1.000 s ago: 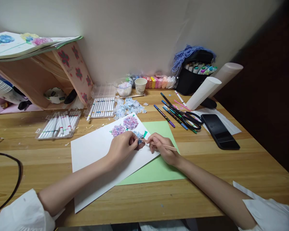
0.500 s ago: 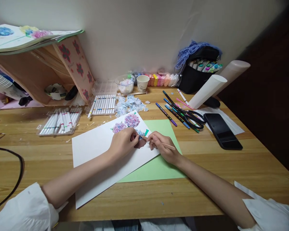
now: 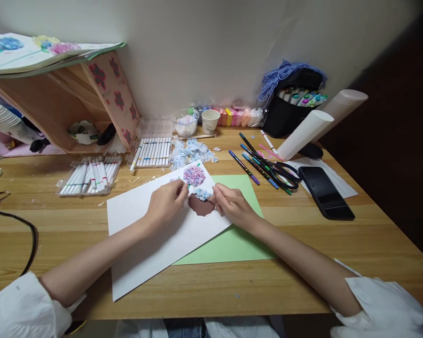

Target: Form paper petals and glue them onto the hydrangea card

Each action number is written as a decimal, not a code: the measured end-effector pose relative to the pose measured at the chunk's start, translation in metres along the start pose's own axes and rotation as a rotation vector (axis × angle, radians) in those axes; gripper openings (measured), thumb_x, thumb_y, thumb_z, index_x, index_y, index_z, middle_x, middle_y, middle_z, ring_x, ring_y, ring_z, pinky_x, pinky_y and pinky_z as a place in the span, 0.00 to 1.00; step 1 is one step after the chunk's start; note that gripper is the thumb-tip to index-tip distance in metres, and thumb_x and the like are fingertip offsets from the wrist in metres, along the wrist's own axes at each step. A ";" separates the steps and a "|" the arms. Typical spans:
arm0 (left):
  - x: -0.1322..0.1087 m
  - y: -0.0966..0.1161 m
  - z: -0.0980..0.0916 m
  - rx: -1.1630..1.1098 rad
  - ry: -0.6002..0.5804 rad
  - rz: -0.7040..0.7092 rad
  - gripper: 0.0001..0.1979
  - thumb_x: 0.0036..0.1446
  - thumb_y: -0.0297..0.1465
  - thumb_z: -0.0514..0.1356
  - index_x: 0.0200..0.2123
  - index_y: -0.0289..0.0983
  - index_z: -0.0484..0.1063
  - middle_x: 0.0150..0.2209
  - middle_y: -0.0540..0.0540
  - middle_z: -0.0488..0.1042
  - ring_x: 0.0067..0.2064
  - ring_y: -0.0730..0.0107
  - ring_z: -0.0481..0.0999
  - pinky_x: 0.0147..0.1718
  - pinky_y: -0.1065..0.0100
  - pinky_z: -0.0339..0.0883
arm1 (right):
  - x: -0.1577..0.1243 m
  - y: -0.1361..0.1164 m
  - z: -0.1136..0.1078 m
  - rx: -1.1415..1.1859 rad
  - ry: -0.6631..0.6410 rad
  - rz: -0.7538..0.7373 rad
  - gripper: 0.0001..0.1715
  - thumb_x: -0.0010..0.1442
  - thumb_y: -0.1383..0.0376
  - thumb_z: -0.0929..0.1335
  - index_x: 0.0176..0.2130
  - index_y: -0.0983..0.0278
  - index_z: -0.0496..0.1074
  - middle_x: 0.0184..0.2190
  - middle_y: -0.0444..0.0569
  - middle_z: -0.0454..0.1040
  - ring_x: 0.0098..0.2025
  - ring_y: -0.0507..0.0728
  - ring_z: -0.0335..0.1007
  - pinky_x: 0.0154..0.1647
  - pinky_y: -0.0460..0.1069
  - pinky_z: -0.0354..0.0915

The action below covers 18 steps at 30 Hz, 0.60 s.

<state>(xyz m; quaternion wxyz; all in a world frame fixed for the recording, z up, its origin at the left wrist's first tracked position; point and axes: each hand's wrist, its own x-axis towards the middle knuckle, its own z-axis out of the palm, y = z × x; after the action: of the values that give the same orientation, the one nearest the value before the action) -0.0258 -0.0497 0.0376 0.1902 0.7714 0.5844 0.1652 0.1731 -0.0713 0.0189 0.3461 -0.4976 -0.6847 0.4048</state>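
My left hand (image 3: 166, 201) is closed in a pinch over the white sheet (image 3: 141, 249), left of a tuft of blue paper bits (image 3: 201, 193). Thumb and forefinger meet; anything between them is too small to make out. On the other side, my right hand (image 3: 234, 206) pinches close to the same blue bits and the brown patch (image 3: 200, 206) below them. Whatever it grips is hidden by its fingers. A pink-purple cluster of paper bits (image 3: 193, 175) sits above, and my left hand covers most of another.
Green paper (image 3: 246, 244) lies under the sheet. Behind are torn blue paper pieces (image 3: 192, 152), a bowl (image 3: 185, 126), a paper cup (image 3: 210, 123) and marker boxes (image 3: 88, 176). To the right lie pens (image 3: 244, 167), scissors (image 3: 285, 178) and a phone (image 3: 326, 192).
My left hand has drawn back leftward from the blue bits, uncovering the brown patch. The thin wooden stick seen in my right hand before no longer shows.
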 end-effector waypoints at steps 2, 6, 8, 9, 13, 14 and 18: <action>0.003 -0.002 -0.006 0.014 0.015 -0.009 0.18 0.62 0.39 0.45 0.25 0.38 0.64 0.24 0.51 0.70 0.25 0.71 0.65 0.25 0.70 0.47 | 0.012 -0.006 0.001 0.023 0.000 0.042 0.23 0.66 0.56 0.56 0.23 0.62 0.61 0.12 0.38 0.60 0.18 0.50 0.59 0.27 0.46 0.57; 0.022 -0.005 -0.017 0.079 0.060 -0.019 0.16 0.61 0.39 0.47 0.25 0.38 0.65 0.25 0.49 0.72 0.26 0.69 0.67 0.24 0.69 0.48 | 0.025 -0.008 -0.002 0.123 -0.035 0.156 0.24 0.65 0.53 0.57 0.24 0.63 0.64 0.10 0.38 0.61 0.16 0.50 0.59 0.24 0.45 0.58; 0.037 -0.009 -0.020 0.113 0.061 -0.035 0.14 0.60 0.38 0.49 0.27 0.38 0.67 0.28 0.48 0.74 0.30 0.67 0.70 0.25 0.69 0.49 | 0.022 -0.004 -0.004 0.179 -0.021 0.167 0.23 0.64 0.52 0.57 0.25 0.63 0.64 0.11 0.38 0.62 0.16 0.50 0.60 0.24 0.45 0.58; 0.046 -0.012 -0.020 0.131 0.056 -0.046 0.14 0.59 0.38 0.49 0.29 0.38 0.69 0.29 0.47 0.75 0.31 0.65 0.71 0.25 0.69 0.51 | 0.018 -0.001 -0.006 0.209 0.016 0.154 0.23 0.64 0.52 0.57 0.25 0.63 0.64 0.11 0.38 0.62 0.16 0.49 0.60 0.23 0.45 0.57; 0.077 -0.025 -0.018 0.196 0.067 -0.093 0.10 0.57 0.34 0.52 0.34 0.38 0.72 0.34 0.45 0.77 0.37 0.61 0.73 0.28 0.69 0.56 | -0.002 0.011 -0.011 0.264 0.160 0.065 0.24 0.65 0.52 0.57 0.24 0.63 0.63 0.11 0.38 0.59 0.15 0.48 0.56 0.21 0.44 0.54; 0.083 -0.028 -0.016 0.199 0.071 -0.096 0.09 0.56 0.33 0.53 0.34 0.38 0.72 0.35 0.45 0.77 0.37 0.61 0.74 0.29 0.68 0.57 | -0.006 0.014 -0.011 0.286 0.170 0.055 0.24 0.65 0.52 0.58 0.24 0.63 0.62 0.12 0.38 0.59 0.16 0.48 0.56 0.21 0.44 0.53; 0.102 -0.032 -0.010 0.194 0.105 -0.094 0.09 0.55 0.34 0.55 0.36 0.38 0.73 0.35 0.45 0.77 0.39 0.60 0.74 0.32 0.67 0.61 | -0.014 0.025 -0.007 0.415 0.207 0.082 0.24 0.64 0.51 0.58 0.24 0.63 0.61 0.13 0.38 0.59 0.15 0.47 0.56 0.18 0.44 0.50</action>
<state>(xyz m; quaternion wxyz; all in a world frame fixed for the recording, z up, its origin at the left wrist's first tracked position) -0.0304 0.0579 0.0344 0.0914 0.7480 0.6424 0.1391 0.1933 -0.0787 -0.0011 0.4927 -0.4821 -0.5267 0.4974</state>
